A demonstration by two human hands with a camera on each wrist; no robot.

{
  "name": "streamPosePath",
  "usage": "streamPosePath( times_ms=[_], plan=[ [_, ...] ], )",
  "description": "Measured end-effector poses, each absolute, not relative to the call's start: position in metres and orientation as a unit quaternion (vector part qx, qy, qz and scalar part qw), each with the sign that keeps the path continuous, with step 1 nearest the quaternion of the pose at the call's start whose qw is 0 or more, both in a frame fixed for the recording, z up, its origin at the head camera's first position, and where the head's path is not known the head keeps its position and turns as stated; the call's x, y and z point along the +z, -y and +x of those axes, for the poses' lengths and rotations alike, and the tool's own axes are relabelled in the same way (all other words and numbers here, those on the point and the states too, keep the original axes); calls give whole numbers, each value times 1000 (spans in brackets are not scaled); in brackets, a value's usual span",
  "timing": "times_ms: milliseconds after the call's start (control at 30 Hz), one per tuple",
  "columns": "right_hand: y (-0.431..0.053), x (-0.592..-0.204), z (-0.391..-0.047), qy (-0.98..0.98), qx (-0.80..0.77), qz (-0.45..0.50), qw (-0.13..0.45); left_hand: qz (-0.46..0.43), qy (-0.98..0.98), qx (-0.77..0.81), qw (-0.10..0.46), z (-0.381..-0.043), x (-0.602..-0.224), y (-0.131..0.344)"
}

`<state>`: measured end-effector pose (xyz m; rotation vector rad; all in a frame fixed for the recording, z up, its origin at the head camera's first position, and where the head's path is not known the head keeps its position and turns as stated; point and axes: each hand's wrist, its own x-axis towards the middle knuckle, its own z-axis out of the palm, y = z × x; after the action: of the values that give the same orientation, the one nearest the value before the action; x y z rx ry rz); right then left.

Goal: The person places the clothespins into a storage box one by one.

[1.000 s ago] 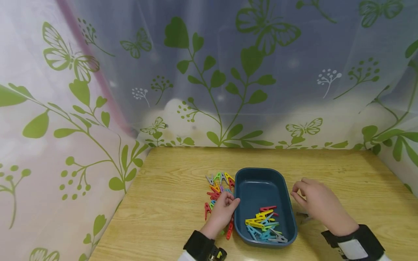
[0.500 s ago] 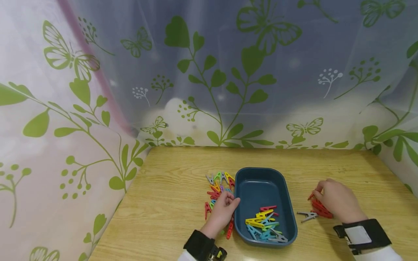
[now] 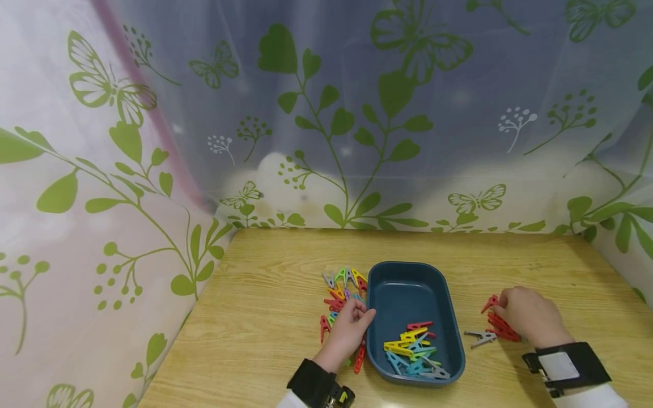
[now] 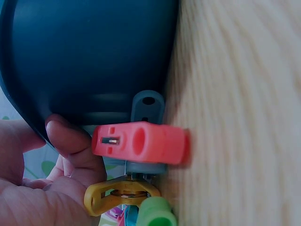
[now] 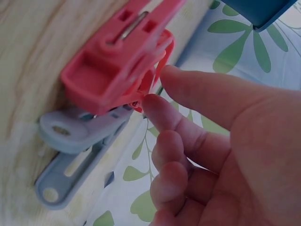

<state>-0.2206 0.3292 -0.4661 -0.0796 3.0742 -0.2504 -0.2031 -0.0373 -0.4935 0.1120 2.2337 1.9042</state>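
Note:
My left hand (image 3: 346, 334) holds the left rim of a dark blue plastic bin (image 3: 403, 297), thumb and fingers on either side of the rim. Beside the right of the bin, my right hand (image 3: 530, 317) pinches a red clothespin (image 3: 490, 303) at its end, between thumb and index fingertips. More red clothespins (image 3: 502, 327) and a grey clothespin (image 3: 480, 338) lie by these fingers. Inside the bin's near end rest several yellow, blue, green, red and grey clothespins (image 3: 415, 351).
A pile of mixed-colour clothespins (image 3: 335, 303) lies along the bin's left side, partly under my left hand. The wooden table (image 3: 265, 334) meets a leaf-and-butterfly printed curtain (image 3: 316, 170) at its back and sides.
My right hand has moved right, away from the bin's rim, to the red clothespins, uncovering the grey one. Its fingers have come onto a red clothespin. The left hand stays at the bin.

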Motion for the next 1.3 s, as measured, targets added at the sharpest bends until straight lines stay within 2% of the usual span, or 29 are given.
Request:
streamPosePath(
  times_ms=[1300],
  plan=[
    [-329,-473,-224,-992,-121,-14,40,43,-749,654,97,-202,-494,37]
  ],
)
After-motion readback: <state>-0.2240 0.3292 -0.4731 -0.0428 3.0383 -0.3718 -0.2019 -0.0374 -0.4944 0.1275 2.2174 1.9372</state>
